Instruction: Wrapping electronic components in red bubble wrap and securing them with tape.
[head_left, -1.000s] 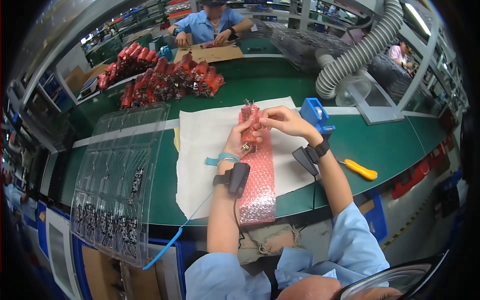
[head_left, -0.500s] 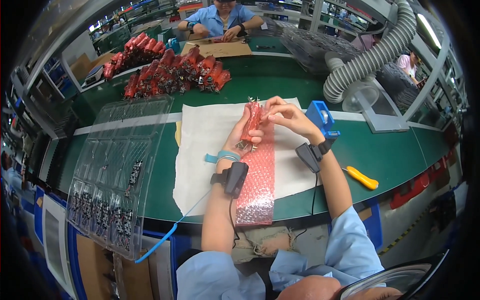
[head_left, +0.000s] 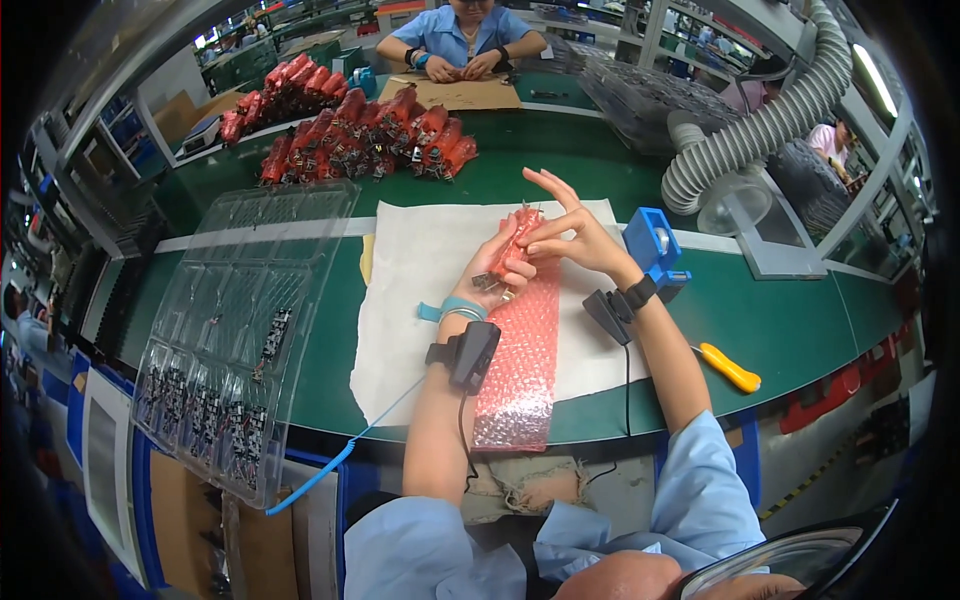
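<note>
Left hand (head_left: pixel 479 277) clamped round the red bundle (head_left: pixel 509 254), right hand (head_left: pixel 584 243) at its three o'clock, can't tell if pinching — looks like wrapping, next calls for snug tension

My left hand (head_left: pixel 492 272) curls closed at mid-frame; my right hand (head_left: pixel 585 240) arches just beside it (raised fingers (head_left: pixel 560 192) pointing upper left); my forearms (head_left: pixel 672 360) slant up from below.

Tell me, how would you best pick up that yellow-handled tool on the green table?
Probably by the middle of its yellow handle, from above or from the right: the handle is thick and lies along the green table, while the thin tip points left, toward the person's right forearm.
</note>
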